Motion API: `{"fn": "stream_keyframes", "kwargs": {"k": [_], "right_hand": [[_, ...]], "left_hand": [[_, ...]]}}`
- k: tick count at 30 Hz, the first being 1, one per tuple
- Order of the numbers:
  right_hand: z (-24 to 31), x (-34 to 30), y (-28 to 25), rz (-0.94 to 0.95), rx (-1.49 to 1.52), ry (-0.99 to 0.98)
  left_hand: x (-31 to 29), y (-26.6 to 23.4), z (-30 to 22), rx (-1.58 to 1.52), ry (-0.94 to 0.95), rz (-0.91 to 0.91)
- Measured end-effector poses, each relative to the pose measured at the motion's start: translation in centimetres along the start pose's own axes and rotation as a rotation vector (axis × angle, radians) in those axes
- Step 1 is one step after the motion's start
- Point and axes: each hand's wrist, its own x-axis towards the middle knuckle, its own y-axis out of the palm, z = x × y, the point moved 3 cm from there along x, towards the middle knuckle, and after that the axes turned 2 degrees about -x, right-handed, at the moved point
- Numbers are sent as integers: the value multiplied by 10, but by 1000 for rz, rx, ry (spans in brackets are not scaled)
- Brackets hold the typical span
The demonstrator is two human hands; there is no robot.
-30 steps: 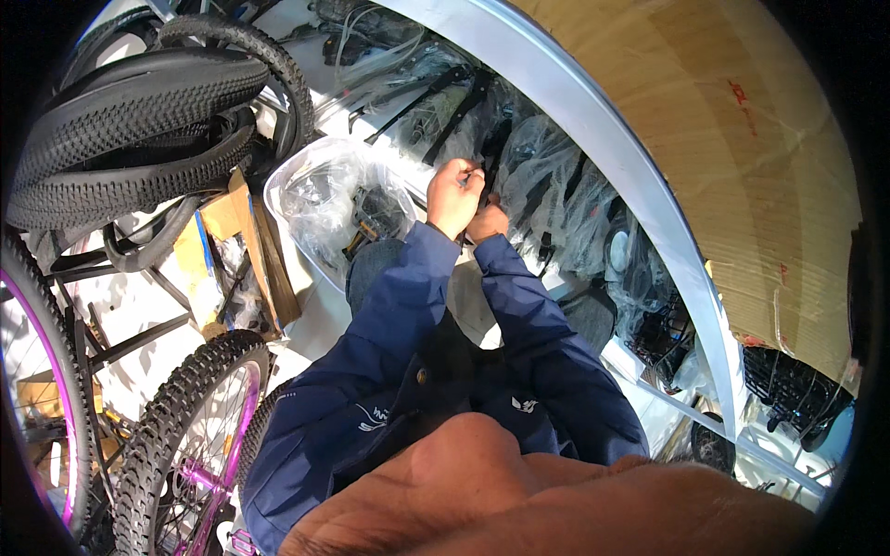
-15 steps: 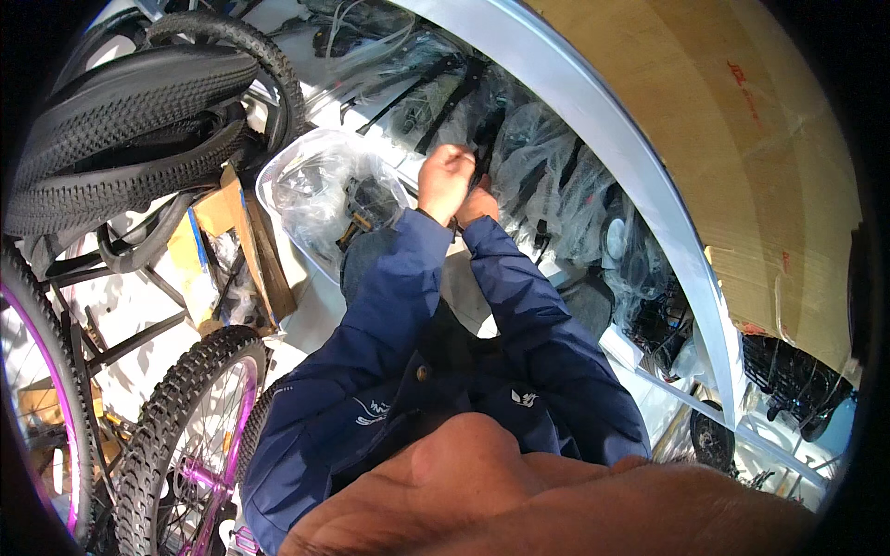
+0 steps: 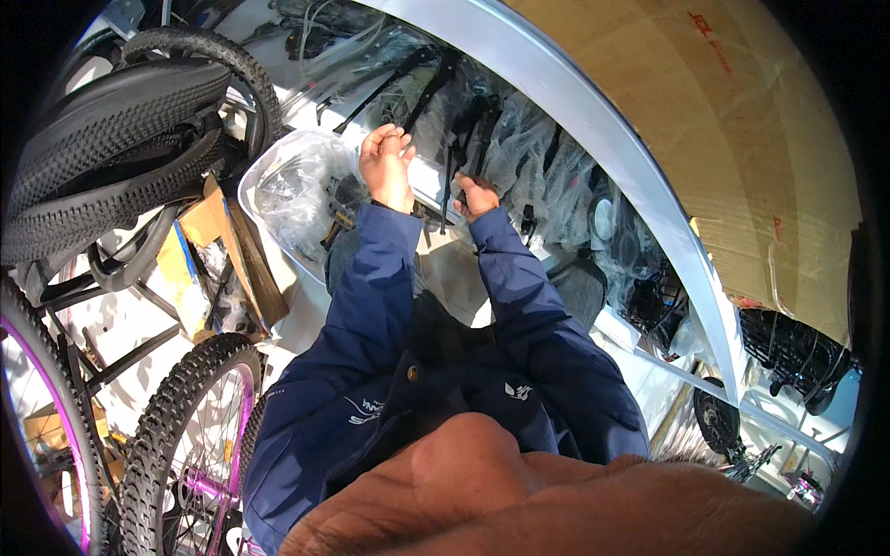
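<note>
My left hand [image 3: 389, 171] is raised over the shelf edge beside the plastic-lined tub, its fingers loosely bent and apart, with nothing seen in them. To its right, my right hand [image 3: 477, 197] is closed, thumb and fingers at a slim black bar [image 3: 450, 171] that hangs down by the fingertips. Part of the bar merges with the dark parts behind, and its exact kind is unclear. Long black bars [image 3: 431, 88] and parts in clear plastic bags [image 3: 519, 139] lie just beyond both hands. The white tub [image 3: 264, 208] holds clear plastic and black pedal-like pieces.
Black bicycle tyres [image 3: 111, 102] are heaped at upper left. A knobbly wheel [image 3: 153, 445] with purple parts stands at lower left, near an open cardboard box [image 3: 250, 269]. On the right, a curved pale metal edge [image 3: 640, 167] runs before a large brown carton [image 3: 742, 120].
My hands were close together and have drawn apart. The left one moved left and its fingers loosened; the right one stays nearly in place, with the slim black bar now showing between them.
</note>
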Motion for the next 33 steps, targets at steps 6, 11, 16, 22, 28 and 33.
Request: {"fn": "stream_keyframes", "kwargs": {"k": [6,11,16,22,28,33], "right_hand": [[8,-20,-4,-355,-1155,-523],[12,-35,12,-279,-1298,-632],[4,-29,39,-124,-1467,-345],[12,-14,48,-76,-1601,-245],[-31,-29,65,56,-1755,-239],[-85,-38,44,73,-1542,-309]], "left_hand": [[0,-1,1,5,-9,21],[-1,-1,0,-19,-1,25],[0,0,3,-19,-34,27],[-1,1,3,-15,-38,58],[-2,1,3,-30,-36,65],[-1,-1,3,-40,-50,70]]}}
